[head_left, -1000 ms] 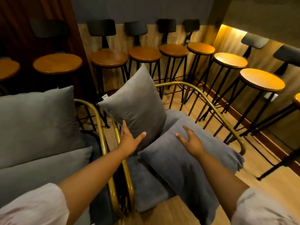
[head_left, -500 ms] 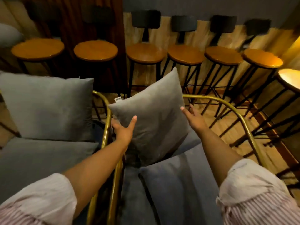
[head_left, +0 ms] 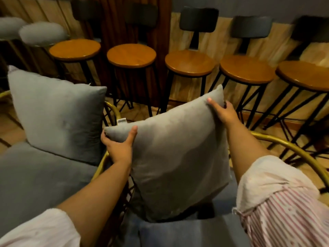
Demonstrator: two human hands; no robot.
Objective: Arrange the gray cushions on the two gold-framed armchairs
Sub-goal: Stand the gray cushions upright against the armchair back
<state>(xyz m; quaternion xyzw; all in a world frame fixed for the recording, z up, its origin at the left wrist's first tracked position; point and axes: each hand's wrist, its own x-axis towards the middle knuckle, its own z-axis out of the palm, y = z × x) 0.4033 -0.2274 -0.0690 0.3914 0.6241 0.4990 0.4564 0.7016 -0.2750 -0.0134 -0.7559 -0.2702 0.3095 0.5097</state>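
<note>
Held upright over the right gold-framed armchair (head_left: 292, 148): square gray velvet cushion (head_left: 178, 157), left hand (head_left: 119, 145) clamped on one top corner, right hand (head_left: 224, 113) on the other.

The cushion's small tag (head_left: 122, 120) is too blurred to read.

Only one view on my end: the head cam, wide-angle, looking forward and down from just behind the arms. My left hand (head_left: 119, 146) and right hand (head_left: 224, 113) sit close, mid-frame. Beyond them a row of bar stools (head_left: 189, 62) fills the top edge, noticeably farther off.
</note>
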